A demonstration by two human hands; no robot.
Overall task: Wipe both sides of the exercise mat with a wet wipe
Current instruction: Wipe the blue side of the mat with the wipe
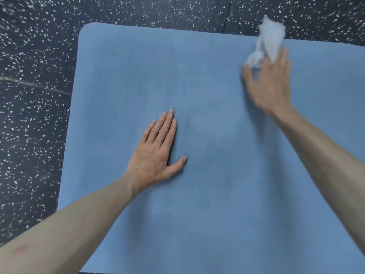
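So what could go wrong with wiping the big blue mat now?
The crumpled white wet wipe sticks out past the right hand at the blue foam exercise mat's far edge, so it might drag over the speckled dark rubber floor and pick up dirt. It looks bunched, so it may leave streaks.

Even, soft light; right hand (270,82) motion-blurred (wipe (266,42) too); faint shadows; edges bowed.
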